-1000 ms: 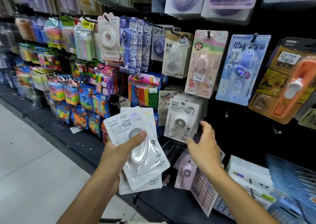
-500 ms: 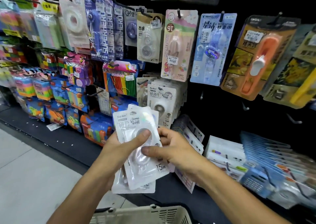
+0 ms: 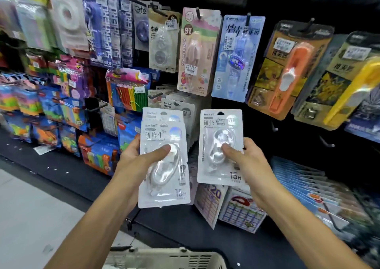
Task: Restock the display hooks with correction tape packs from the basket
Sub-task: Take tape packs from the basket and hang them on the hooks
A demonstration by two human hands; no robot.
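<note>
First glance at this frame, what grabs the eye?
Two bare hands at centre, each gripping white correction tape packs: the left hand holds a small stack, the right hand a single pack. Behind them hangs a crowded wall of stationery, with an orange-and-brown pack at upper right. A cream basket sits at bottom.

I see a black display wall with hooks carrying hanging packs: a pink pack and a blue pack side by side, an orange-tool pack to their right. Below, a dark shelf ledge runs left to right; colourful packets and calendar-like cards stand on it. A pale floor lies near left.
</note>
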